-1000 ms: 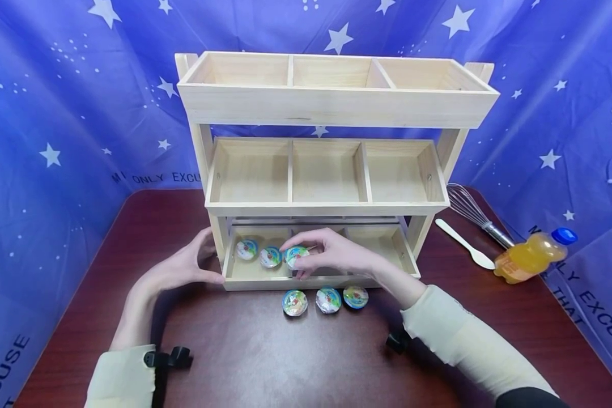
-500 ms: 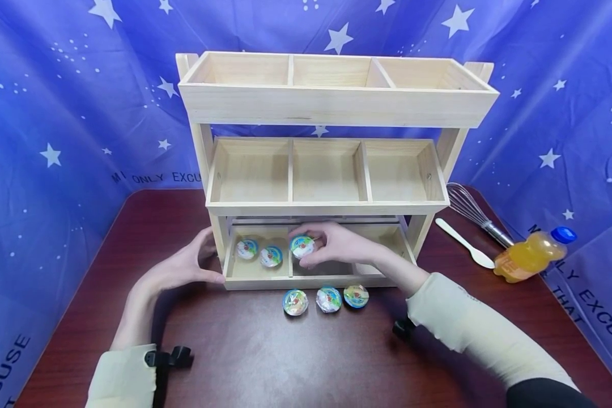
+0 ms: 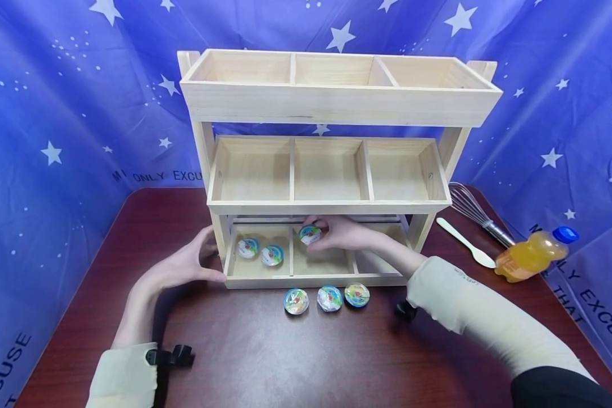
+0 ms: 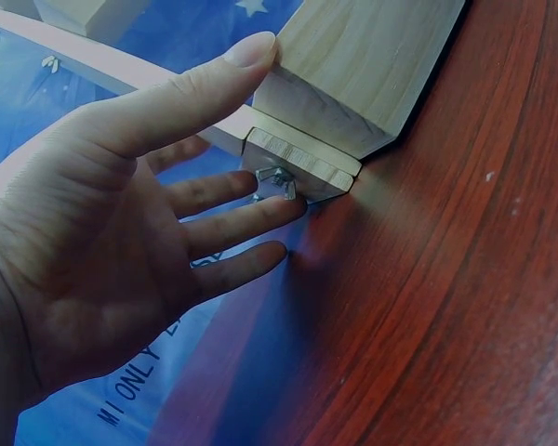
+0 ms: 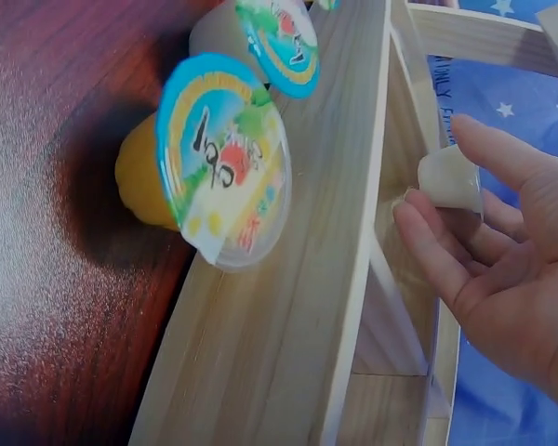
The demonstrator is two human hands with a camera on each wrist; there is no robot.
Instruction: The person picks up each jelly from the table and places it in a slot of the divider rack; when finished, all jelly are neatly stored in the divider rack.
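Observation:
My right hand (image 3: 344, 233) pinches a small jelly cup (image 3: 309, 234) between thumb and fingers, inside the middle compartment of the wooden rack's bottom tray (image 3: 257, 281). In the right wrist view this cup shows a whitish body (image 5: 448, 178). Two more jelly cups (image 3: 272, 255) lie in the tray's left compartment. My left hand (image 3: 183, 269) is at the rack's lower left side, its thumb tip at the tray's front corner. Its fingers are extended and spread near a wing nut (image 4: 277, 177) on the rack's foot.
Three jelly cups (image 3: 329, 298) stand in a row on the table just before the tray; one has a yellow body (image 5: 144, 177). The rack's upper trays (image 3: 336, 105) overhang the bottom one. At the right lie a whisk (image 3: 481, 215), a white spoon (image 3: 466, 243) and an orange drink bottle (image 3: 530, 256).
My right hand has carried its jelly cup from near the left divider rightward and farther back into the middle compartment. The left hand has stayed in place.

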